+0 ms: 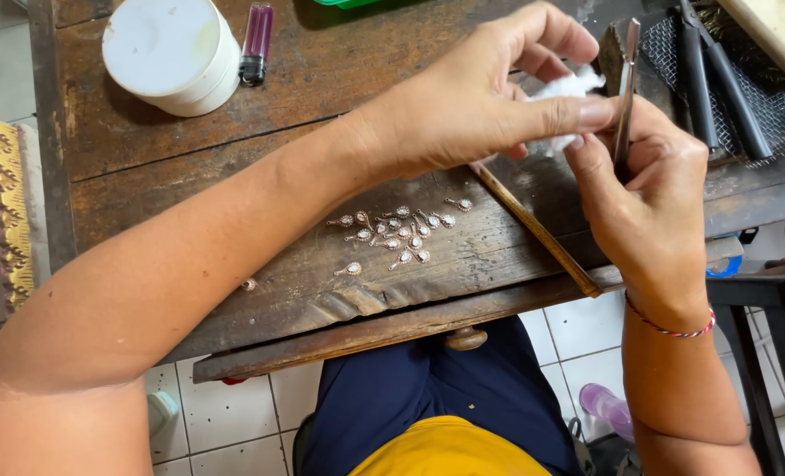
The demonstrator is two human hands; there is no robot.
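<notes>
My left hand [481, 97] pinches a tuft of white cotton [567, 88] between thumb and fingers over the worn wooden bench [234, 176]. Just right of it, my right hand [648, 203] grips metal tweezers [624, 97] upright, their body against my left thumb. Whether the tweezers touch the cotton is hidden by my fingers. Below my hands, several small teardrop-shaped jewellery pieces [397, 234] with pale stones lie in a loose cluster. One more piece [249, 284] lies apart to the left. A thin wooden stick [538, 231] lies diagonally under my hands.
A white round lidded tub [170, 53] and a purple lighter [255, 42] stand at the back left. Black-handled pliers [718, 79] rest on a wire mesh [780, 115] at the back right. The bench's front edge [366, 330] runs above my lap.
</notes>
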